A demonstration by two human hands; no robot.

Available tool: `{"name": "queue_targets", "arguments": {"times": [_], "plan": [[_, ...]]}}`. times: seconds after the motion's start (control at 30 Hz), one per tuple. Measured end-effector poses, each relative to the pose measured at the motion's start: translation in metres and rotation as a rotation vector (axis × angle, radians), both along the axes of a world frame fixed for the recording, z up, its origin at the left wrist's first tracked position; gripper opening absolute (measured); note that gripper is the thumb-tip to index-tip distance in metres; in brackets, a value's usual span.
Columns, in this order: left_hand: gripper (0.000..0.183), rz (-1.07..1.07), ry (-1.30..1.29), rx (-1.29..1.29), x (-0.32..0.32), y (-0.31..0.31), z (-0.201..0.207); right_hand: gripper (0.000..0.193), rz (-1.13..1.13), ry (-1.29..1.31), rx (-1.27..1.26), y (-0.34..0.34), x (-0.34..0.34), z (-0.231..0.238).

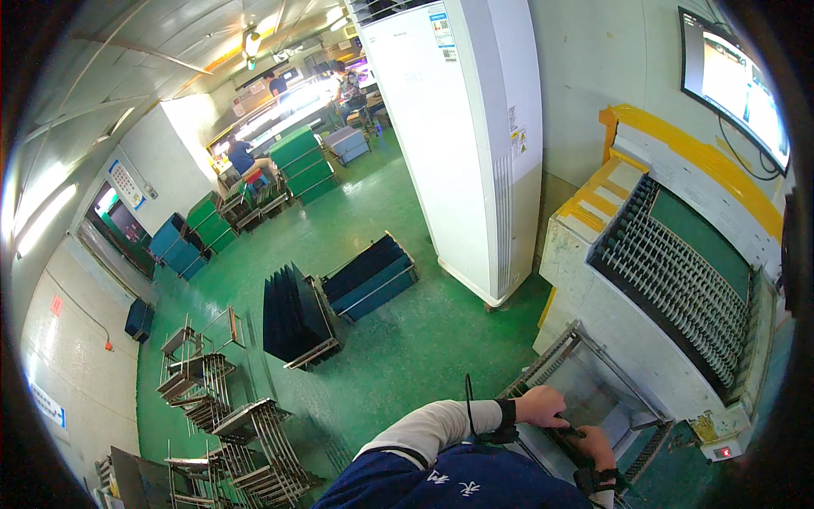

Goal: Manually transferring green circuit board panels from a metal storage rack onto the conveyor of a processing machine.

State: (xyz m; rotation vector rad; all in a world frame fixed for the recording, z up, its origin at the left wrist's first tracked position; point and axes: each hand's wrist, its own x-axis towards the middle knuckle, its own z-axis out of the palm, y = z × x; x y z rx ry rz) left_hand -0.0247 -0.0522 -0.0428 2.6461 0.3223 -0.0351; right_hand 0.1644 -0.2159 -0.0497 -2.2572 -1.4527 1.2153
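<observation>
Close together at the lower right are my two hands, above a metal rack [557, 360] with toothed side rails. My left hand [539, 406] reaches in from the left, its fingers curled closed. My right hand [595, 447] is just nearer and to the right, its fingers also bent closed. Something small and dark shows between the fingertips, too small to name. Both wrists wear dark bands, and a thin black cord [468, 388] stands up by my left forearm. Beyond the rack is a conveyor machine [670, 293] with rows of rollers; a green panel [697, 243] lies along its far side.
A tall white air conditioner [458, 144] stands ahead. On the green floor are racks of dark panels [292, 314], a blue rack [373, 284] and bare metal racks [263, 441]. A screen [736, 81] hangs at right. People [243, 157] sit at a lit bench far off.
</observation>
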Motion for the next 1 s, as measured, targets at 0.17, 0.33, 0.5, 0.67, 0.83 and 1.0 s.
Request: {"name": "queue_targets", "arguments": {"times": [0.17,0.33,0.5,0.67,0.83,1.0], "plan": [[0.056,-0.003,-0.024,0.011,0.001,0.001,-0.003,0.04,0.033,-0.053,0.02,0.002,0.0,0.001],[0.057,0.004,-0.04,0.018,0.001,0.001,-0.002,0.039,0.008,-0.038,0.015,0.003,-0.005,0.014],[0.057,0.007,-0.047,0.014,0.001,0.002,-0.006,0.041,-0.037,0.011,-0.014,0.006,-0.009,0.025],[0.056,0.008,-0.045,0.008,0.002,0.002,-0.005,0.043,0.017,-0.048,0.035,0.003,-0.003,0.008],[0.054,0.009,-0.038,-0.004,0.003,0.002,-0.007,0.043,0.004,-0.053,0.041,0.002,-0.001,0.003],[0.055,0.017,-0.052,0.005,0.002,0.001,-0.01,0.042,-0.004,-0.037,0.018,0.005,-0.004,0.01]]}}
